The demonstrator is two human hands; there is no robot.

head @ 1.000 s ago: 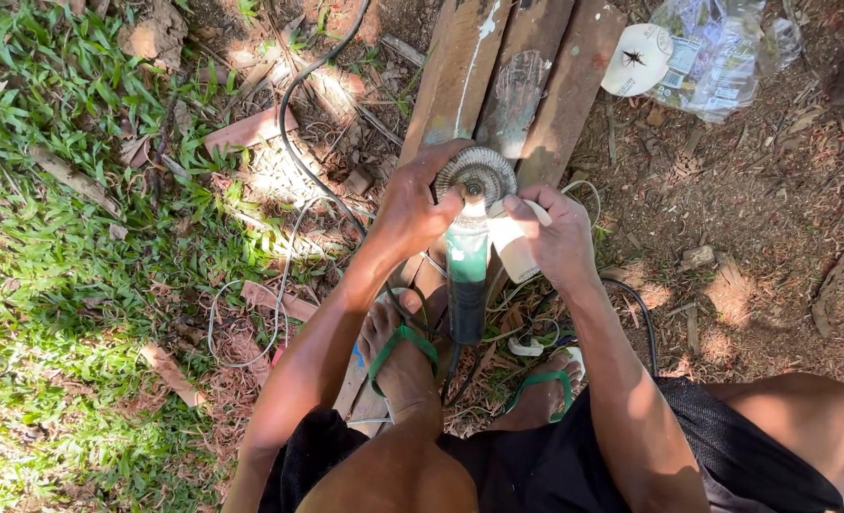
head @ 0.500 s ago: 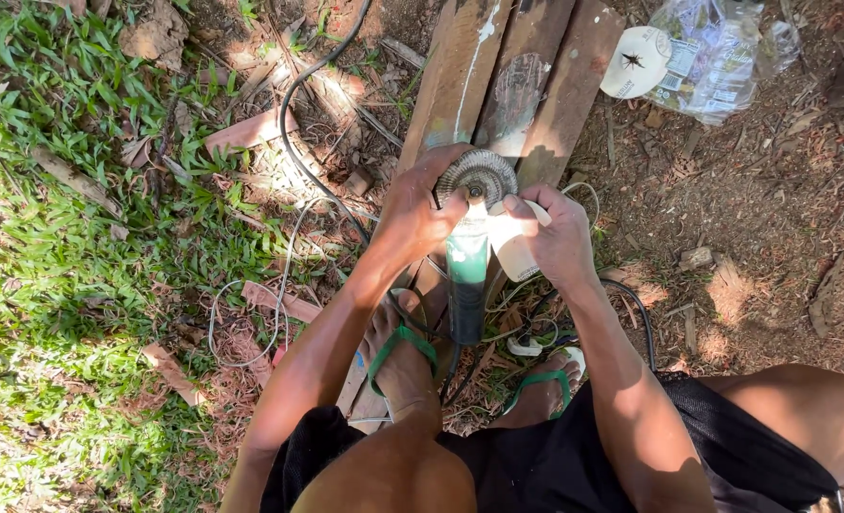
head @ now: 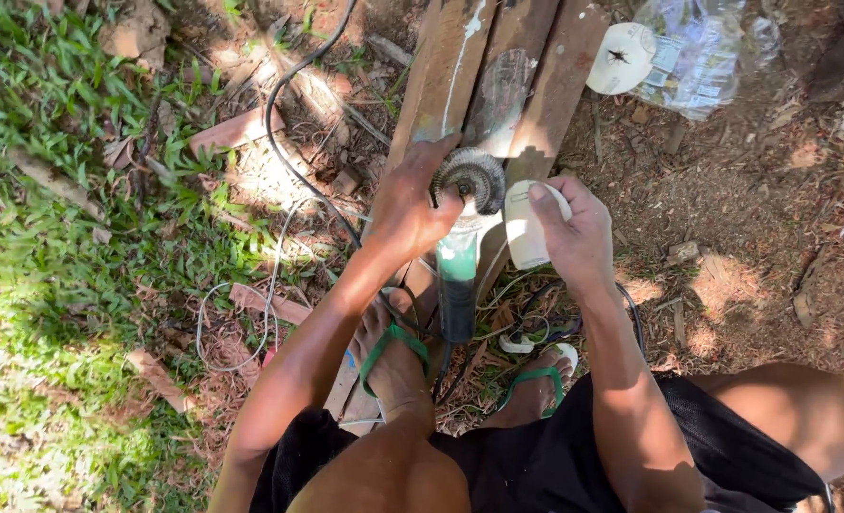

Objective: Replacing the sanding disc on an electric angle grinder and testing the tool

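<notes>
A green angle grinder point(head: 458, 285) lies along wooden planks point(head: 450, 76), its round wire-brush head point(head: 471, 176) at the far end. My left hand point(head: 408, 204) wraps the head end, thumb against the brush wheel. My right hand point(head: 574, 233) holds a white rounded piece point(head: 525, 228) just right of the wheel. My left foot in a green sandal point(head: 393, 347) stands on a plank beside the grinder body.
A black cable point(head: 294, 171) runs from the top edge across the dirt toward the grinder. A clear plastic bag point(head: 698, 57) and a white disc point(head: 622, 57) lie at top right. Grass covers the left side. Wood scraps point(head: 237, 128) and thin wire point(head: 251, 323) lie around.
The view has shifted slightly. My right hand's white piece has drawn a little away from the wheel to its right. My left hand stays on the head.
</notes>
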